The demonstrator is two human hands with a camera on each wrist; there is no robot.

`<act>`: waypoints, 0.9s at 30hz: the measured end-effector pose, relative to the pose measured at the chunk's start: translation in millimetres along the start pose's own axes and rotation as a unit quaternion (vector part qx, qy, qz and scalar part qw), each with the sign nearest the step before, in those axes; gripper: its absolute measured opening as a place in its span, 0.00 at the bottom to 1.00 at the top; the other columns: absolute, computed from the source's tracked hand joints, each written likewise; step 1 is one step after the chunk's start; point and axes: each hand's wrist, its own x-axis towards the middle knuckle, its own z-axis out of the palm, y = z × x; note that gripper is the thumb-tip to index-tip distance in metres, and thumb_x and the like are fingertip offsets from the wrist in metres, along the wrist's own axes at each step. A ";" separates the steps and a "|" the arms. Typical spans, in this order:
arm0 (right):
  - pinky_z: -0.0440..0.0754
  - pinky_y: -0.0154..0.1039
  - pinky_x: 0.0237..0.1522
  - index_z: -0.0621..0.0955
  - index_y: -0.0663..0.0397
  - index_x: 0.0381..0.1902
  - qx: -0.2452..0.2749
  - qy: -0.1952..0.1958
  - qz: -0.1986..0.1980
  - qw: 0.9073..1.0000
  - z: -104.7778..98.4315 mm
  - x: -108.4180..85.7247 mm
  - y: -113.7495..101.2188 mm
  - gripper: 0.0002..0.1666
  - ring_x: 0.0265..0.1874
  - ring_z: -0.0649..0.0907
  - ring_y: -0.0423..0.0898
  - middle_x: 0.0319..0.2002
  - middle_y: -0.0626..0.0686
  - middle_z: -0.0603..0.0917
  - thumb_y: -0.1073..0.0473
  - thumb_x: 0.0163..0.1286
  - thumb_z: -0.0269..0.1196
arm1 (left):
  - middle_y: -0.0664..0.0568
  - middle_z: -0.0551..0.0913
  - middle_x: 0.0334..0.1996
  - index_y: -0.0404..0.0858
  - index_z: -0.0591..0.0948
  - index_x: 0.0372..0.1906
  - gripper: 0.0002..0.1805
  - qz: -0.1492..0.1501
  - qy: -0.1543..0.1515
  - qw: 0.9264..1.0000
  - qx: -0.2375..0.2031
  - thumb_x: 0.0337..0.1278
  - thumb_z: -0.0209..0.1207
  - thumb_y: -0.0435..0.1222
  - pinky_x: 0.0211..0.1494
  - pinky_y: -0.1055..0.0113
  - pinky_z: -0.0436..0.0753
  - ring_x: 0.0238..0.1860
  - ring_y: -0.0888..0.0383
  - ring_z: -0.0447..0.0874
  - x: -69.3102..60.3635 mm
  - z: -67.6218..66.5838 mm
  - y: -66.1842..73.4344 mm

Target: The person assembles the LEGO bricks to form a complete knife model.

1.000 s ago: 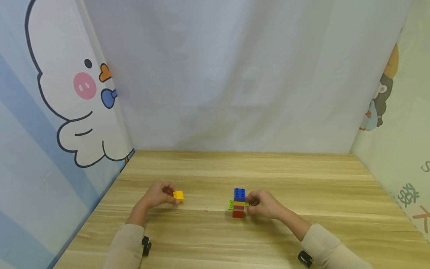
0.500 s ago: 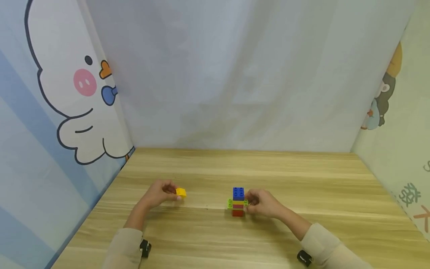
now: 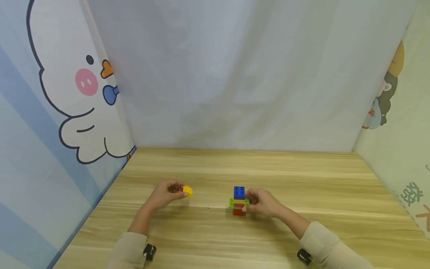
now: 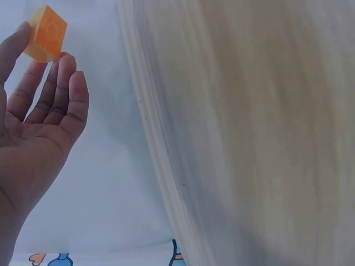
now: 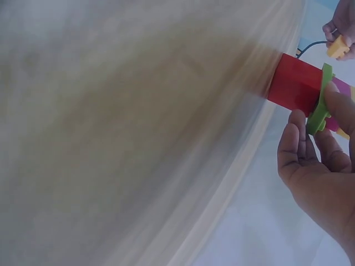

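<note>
My left hand (image 3: pixel 168 194) pinches a small yellow toy brick (image 3: pixel 188 191) between thumb and fingertips. In the left wrist view the brick (image 4: pixel 47 36) looks orange and is tilted, held off the table. To its right stands an upright stack of toy bricks (image 3: pixel 239 192), blue with studs on top, yellow and pink below it, and red at the bottom. A light green studded piece (image 3: pixel 230 202) sticks out on both sides of the stack. My right hand (image 3: pixel 263 202) grips the stack from its right side, thumb in front. In the right wrist view the red brick (image 5: pixel 295 83) faces the camera.
The wood-grain table (image 3: pixel 215 243) spreads under both hands. A pale curtain (image 3: pixel 215 74) hangs behind its far edge, with cartoon-printed panels at left (image 3: pixel 67 93) and right. Black devices (image 3: pixel 305 256) sit at both wrists.
My left hand has moved a little to the right, toward the stack, and the yellow brick has turned in its fingers. The right hand and the stack stay nearly where they were.
</note>
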 end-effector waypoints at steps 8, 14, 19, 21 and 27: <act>0.79 0.36 0.33 0.79 0.63 0.38 -0.021 0.002 -0.001 1.000 -1.4 1.1 0.9 0.17 0.30 0.79 0.42 0.32 0.48 0.82 0.55 0.58 0.69 | 0.51 0.82 0.35 0.34 0.81 0.46 0.19 0.029 0.012 0.999 0.003 0.50 0.67 0.39 0.37 0.65 0.79 0.34 0.55 0.78 3.2 10.6 13.7; 0.78 0.35 0.32 0.80 0.62 0.37 -0.015 0.003 -0.002 1.000 -2.1 0.0 -1.6 0.15 0.30 0.79 0.43 0.31 0.48 0.82 0.57 0.58 0.69 | 0.51 0.81 0.36 0.34 0.80 0.46 0.20 0.022 0.012 1.000 -0.013 0.49 0.68 0.41 0.38 0.64 0.80 0.35 0.54 0.78 5.3 16.0 20.9; 0.78 0.33 0.32 0.79 0.66 0.39 -0.007 0.006 -0.004 1.000 -3.0 -1.2 -1.8 0.17 0.30 0.79 0.43 0.31 0.49 0.81 0.59 0.57 0.69 | 0.50 0.81 0.36 0.34 0.80 0.45 0.20 0.038 0.009 0.999 -0.017 0.49 0.68 0.40 0.38 0.64 0.80 0.35 0.54 0.78 6.9 20.9 24.4; 0.78 0.34 0.32 0.79 0.66 0.39 -0.007 0.007 -0.005 1.000 -3.1 -1.9 -1.7 0.18 0.30 0.79 0.43 0.31 0.49 0.81 0.59 0.57 0.69 | 0.50 0.81 0.37 0.34 0.80 0.45 0.19 0.043 0.009 0.999 -0.020 0.49 0.68 0.40 0.38 0.64 0.80 0.34 0.55 0.78 7.4 23.3 25.8; 0.78 0.34 0.33 0.80 0.67 0.40 -0.004 0.012 -0.005 1.000 -2.6 -3.1 -1.4 0.19 0.31 0.79 0.43 0.32 0.50 0.82 0.58 0.57 0.69 | 0.51 0.81 0.36 0.35 0.81 0.45 0.19 0.042 0.019 0.999 -0.027 0.49 0.68 0.40 0.37 0.64 0.80 0.34 0.55 0.79 8.5 30.9 32.4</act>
